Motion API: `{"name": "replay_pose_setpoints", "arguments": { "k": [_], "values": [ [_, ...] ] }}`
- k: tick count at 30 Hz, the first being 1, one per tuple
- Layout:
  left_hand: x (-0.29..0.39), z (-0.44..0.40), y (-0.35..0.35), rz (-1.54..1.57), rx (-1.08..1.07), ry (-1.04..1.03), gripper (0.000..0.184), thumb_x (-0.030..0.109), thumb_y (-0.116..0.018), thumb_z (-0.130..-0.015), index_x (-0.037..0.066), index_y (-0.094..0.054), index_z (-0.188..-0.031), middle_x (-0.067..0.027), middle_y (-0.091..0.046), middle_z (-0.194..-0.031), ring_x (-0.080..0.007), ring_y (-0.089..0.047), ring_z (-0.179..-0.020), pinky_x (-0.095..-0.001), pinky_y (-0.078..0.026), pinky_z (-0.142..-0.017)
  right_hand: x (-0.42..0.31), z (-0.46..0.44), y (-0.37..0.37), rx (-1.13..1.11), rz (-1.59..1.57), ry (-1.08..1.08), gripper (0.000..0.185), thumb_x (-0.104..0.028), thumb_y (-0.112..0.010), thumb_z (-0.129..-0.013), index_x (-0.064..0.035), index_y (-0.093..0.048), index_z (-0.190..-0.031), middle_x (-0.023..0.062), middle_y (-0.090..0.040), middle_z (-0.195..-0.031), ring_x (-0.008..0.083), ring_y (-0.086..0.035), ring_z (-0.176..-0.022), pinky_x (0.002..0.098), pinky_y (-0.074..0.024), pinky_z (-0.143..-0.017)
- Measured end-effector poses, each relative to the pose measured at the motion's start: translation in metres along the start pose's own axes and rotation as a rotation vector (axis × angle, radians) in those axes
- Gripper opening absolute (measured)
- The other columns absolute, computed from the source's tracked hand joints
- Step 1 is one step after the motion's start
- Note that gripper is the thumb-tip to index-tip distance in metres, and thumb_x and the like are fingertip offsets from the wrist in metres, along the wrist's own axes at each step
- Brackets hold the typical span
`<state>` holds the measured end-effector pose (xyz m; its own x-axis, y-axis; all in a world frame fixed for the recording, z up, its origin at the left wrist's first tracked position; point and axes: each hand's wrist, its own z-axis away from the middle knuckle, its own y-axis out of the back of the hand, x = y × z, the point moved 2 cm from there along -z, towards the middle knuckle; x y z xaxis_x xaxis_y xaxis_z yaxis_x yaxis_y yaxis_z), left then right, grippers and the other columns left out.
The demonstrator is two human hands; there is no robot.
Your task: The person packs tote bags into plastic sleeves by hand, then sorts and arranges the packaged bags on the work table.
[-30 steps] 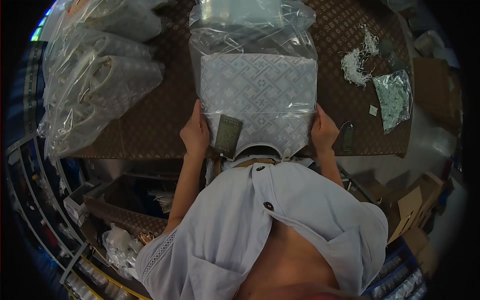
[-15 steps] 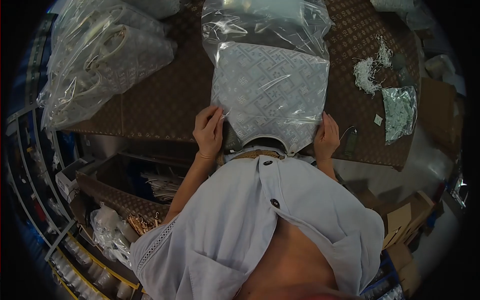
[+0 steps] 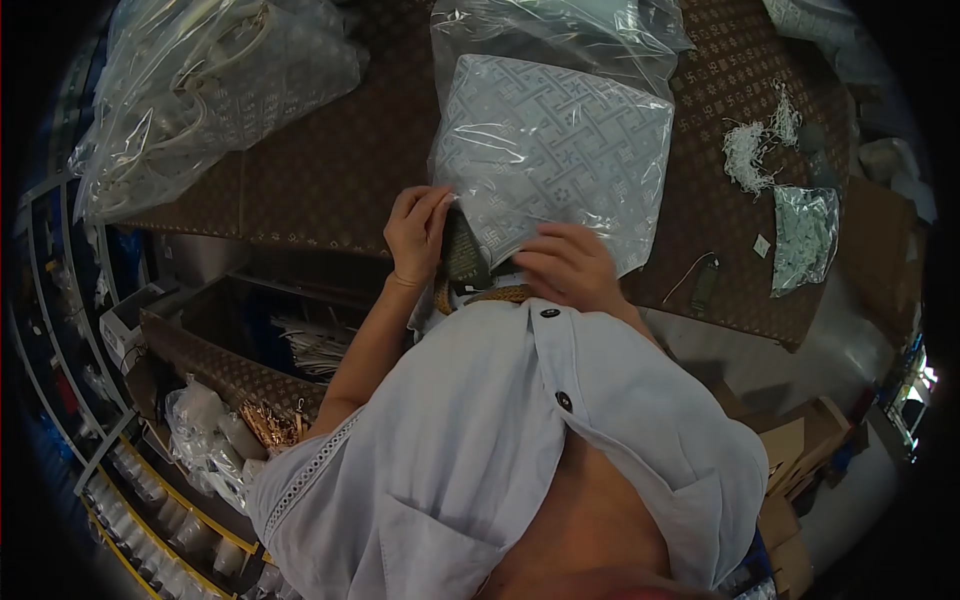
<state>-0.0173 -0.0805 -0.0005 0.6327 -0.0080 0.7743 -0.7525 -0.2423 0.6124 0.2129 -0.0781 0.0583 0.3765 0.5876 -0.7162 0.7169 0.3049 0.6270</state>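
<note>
A pale grey patterned fabric bag (image 3: 570, 150) lies flat inside a clear plastic bag (image 3: 560, 35) on the table in front of my body. The thumb and fingers of my left hand (image 3: 415, 232) pinch the plastic at its near left corner. My right hand (image 3: 572, 268) is at the near edge, fingers bent over the plastic and pointing left; its fingertips are slightly blurred and its thumb is hidden. Between the two hands the near edge looks folded at a slant. A dark green tag-like piece (image 3: 465, 250) shows under it, beside my left hand.
Filled plastic bags (image 3: 230, 100) lie at the table's left. To the right are white strings (image 3: 748, 155), a clear packet of small pale pieces (image 3: 805, 240), one loose pale square (image 3: 761, 245) and a green tag on a cord (image 3: 705, 285). An open box (image 3: 230, 340) stands below the table's left edge.
My right hand has left the near right corner and moved left to the middle of the near edge. The curved handle-like edge there no longer shows. My left hand keeps its pinch.
</note>
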Motion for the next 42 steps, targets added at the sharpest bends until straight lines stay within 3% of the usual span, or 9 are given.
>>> {"name": "replay_pose_setpoints", "arguments": {
  "k": [2,8,12,14,18,24,26,35,42],
  "values": [
    [0.006,-0.012,-0.006,0.097,-0.014,0.048,0.014,0.007,-0.066,-0.083,0.005,-0.068,-0.096,-0.0061,-0.058,-0.087,-0.0146,-0.056,-0.069,-0.0249,-0.046,-0.060,-0.010,-0.021,-0.036,-0.251,-0.034,0.120,0.039,-0.009,-0.068,-0.070,-0.0176,-0.062,-0.107,0.0037,-0.054,-0.122,0.0300,-0.047,-0.118,0.0439,-0.0368,-0.098],
    [0.006,-0.024,-0.009,0.400,-0.018,0.252,0.014,0.007,-0.065,-0.083,0.004,-0.069,-0.096,-0.0050,-0.057,-0.089,-0.0119,-0.054,-0.069,-0.0232,-0.044,-0.059,-0.007,-0.046,-0.039,-0.453,0.210,0.311,0.042,-0.017,-0.065,-0.074,-0.0199,-0.058,-0.115,0.0044,-0.036,-0.141,0.0275,-0.022,-0.137,0.0546,-0.0166,-0.109],
    [0.013,-0.030,-0.006,0.334,-0.069,0.305,0.014,0.010,-0.065,-0.083,0.003,-0.070,-0.095,-0.0056,-0.057,-0.092,-0.0121,-0.055,-0.072,-0.0234,-0.045,-0.062,-0.007,-0.042,-0.045,-0.414,0.299,0.334,0.048,-0.023,-0.070,-0.071,-0.0207,-0.057,-0.117,0.0075,-0.036,-0.140,0.0304,-0.025,-0.136,0.0563,-0.0175,-0.108],
    [0.015,-0.033,-0.008,0.280,-0.072,0.316,0.016,0.014,-0.066,-0.083,0.003,-0.070,-0.093,-0.0071,-0.056,-0.097,-0.0124,-0.056,-0.073,-0.0240,-0.046,-0.066,-0.004,-0.040,-0.043,-0.494,0.260,0.130,0.060,-0.031,-0.076,-0.064,-0.0180,-0.056,-0.118,0.0108,-0.039,-0.136,0.0318,-0.026,-0.134,0.0578,-0.0172,-0.108],
    [0.011,-0.036,-0.013,0.289,-0.098,0.370,0.018,0.016,-0.067,-0.082,0.003,-0.070,-0.093,-0.0084,-0.055,-0.101,-0.0128,-0.057,-0.078,-0.0246,-0.046,-0.070,-0.010,-0.044,-0.043,-0.448,0.402,0.080,0.071,-0.037,-0.080,-0.057,-0.0137,-0.054,-0.120,0.0123,-0.042,-0.131,0.0331,-0.029,-0.131,0.0580,-0.0178,-0.107],
    [0.008,-0.040,-0.012,0.317,-0.155,0.381,0.019,0.017,-0.067,-0.081,0.003,-0.070,-0.094,-0.0090,-0.055,-0.102,-0.0156,-0.057,-0.085,-0.0260,-0.046,-0.074,-0.004,-0.036,-0.055,-0.195,0.355,0.152,0.050,-0.034,-0.077,-0.063,-0.0104,-0.062,-0.104,0.0083,-0.053,-0.114,0.0292,-0.039,-0.124,0.0527,-0.0205,-0.107],
    [0.008,-0.040,-0.012,0.285,-0.148,0.377,0.018,0.017,-0.067,-0.082,0.003,-0.070,-0.093,-0.0090,-0.055,-0.103,-0.0170,-0.057,-0.085,-0.0272,-0.046,-0.073,-0.003,-0.035,-0.049,-0.143,0.295,0.151,0.036,-0.028,-0.071,-0.069,-0.0102,-0.063,-0.099,0.0056,-0.055,-0.112,0.0254,-0.044,-0.119,0.0486,-0.0278,-0.103],
    [0.030,-0.033,-0.010,0.140,0.093,0.122,0.014,0.009,-0.067,-0.082,0.002,-0.068,-0.094,-0.0067,-0.059,-0.090,-0.0132,-0.057,-0.084,-0.0250,-0.046,-0.073,0.006,-0.025,-0.025,0.039,0.214,0.294,0.026,-0.016,-0.060,-0.070,-0.0086,-0.064,-0.095,0.0011,-0.060,-0.096,0.0194,-0.056,-0.093,0.0331,-0.0448,-0.080],
    [0.021,-0.015,-0.004,-0.114,-0.025,-0.301,0.014,0.003,-0.069,-0.074,0.007,-0.068,-0.087,-0.0035,-0.058,-0.076,-0.0212,-0.058,-0.075,-0.0312,-0.048,-0.068,0.012,-0.025,-0.021,0.057,0.488,0.105,0.033,-0.020,-0.066,-0.069,-0.0080,-0.064,-0.099,0.0010,-0.058,-0.100,0.0199,-0.053,-0.090,0.0362,-0.0406,-0.087]
  ]
}}
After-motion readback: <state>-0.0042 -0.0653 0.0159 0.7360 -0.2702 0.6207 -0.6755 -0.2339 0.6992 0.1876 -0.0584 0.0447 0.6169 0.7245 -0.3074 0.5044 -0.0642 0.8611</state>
